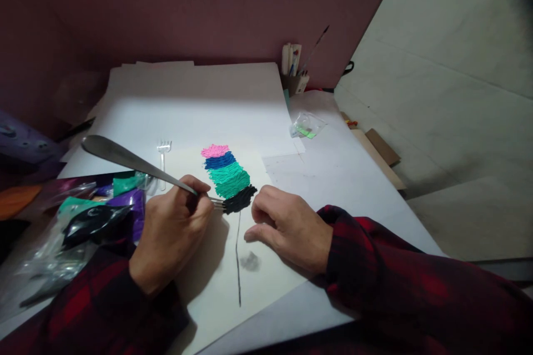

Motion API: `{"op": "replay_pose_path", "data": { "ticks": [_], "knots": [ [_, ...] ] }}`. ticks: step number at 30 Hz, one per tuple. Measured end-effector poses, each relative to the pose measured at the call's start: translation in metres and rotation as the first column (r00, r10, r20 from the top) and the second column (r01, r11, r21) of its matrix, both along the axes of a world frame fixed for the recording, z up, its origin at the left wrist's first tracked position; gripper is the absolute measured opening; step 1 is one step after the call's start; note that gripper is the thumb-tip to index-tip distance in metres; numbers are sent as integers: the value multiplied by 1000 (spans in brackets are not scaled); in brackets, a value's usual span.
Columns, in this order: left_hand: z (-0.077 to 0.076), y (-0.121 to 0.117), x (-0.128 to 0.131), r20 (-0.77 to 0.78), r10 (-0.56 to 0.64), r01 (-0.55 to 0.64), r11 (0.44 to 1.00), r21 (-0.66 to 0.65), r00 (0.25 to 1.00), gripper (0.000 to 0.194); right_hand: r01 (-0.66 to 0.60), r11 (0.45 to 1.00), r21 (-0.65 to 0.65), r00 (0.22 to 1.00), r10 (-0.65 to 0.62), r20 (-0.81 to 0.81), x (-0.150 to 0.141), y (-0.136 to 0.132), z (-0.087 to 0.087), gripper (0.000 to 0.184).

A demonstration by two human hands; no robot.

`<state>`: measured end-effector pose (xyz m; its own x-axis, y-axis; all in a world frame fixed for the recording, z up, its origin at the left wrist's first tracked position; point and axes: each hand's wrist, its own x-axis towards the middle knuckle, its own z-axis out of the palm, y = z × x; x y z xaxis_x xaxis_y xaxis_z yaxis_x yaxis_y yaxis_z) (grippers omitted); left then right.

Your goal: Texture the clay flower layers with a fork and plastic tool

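My left hand (pixel 172 230) grips a metal fork (pixel 133 162) like a pen, its handle slanting up to the left. The tines touch the left edge of a black clay band (pixel 240 201) on a cream sheet of paper (pixel 216 299). Above it on the sheet run textured bands of green clay (pixel 231 178), blue clay (pixel 220 161) and pink clay (pixel 215 151). My right hand (pixel 291 227) rests on the paper at the right of the black band, fingers curled and thumb apart, with nothing seen in it. From the black band a dark drawn line (pixel 237 255) runs down beside a grey smudge (pixel 250 261).
Bags of coloured clay (pixel 95 222) lie at the left. A clear plastic fork (pixel 163 163) is on large white sheets (pixel 195 89) behind the work. A small clear packet (pixel 307 125) and a pen holder (pixel 295 82) stand back right. Cardboard (pixel 377 150) lies beyond the table's right edge.
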<state>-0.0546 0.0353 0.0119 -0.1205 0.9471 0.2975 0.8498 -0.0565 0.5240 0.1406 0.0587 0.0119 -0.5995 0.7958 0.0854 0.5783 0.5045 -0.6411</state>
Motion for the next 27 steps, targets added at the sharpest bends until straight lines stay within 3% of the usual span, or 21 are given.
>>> {"op": "replay_pose_path", "data": {
  "ticks": [6,11,21,27],
  "knots": [
    [1,0,-2,12,12,-12,999,43,1000,8,2,1000,4,1000,-2,-4,0,0,-1,28],
    [1,-2,1,102,-61,54,996,69,993,9,-4,1000,11,1000,4,3,0,0,-1,27],
    [-6,4,6,42,-139,136,989,62,989,13,-16,1000,26,1000,16,8,1,0,-2,26],
    [-4,6,10,25,-123,121,990,68,992,11,-8,1000,21,1000,8,8,1,0,-1,27]
  ]
}}
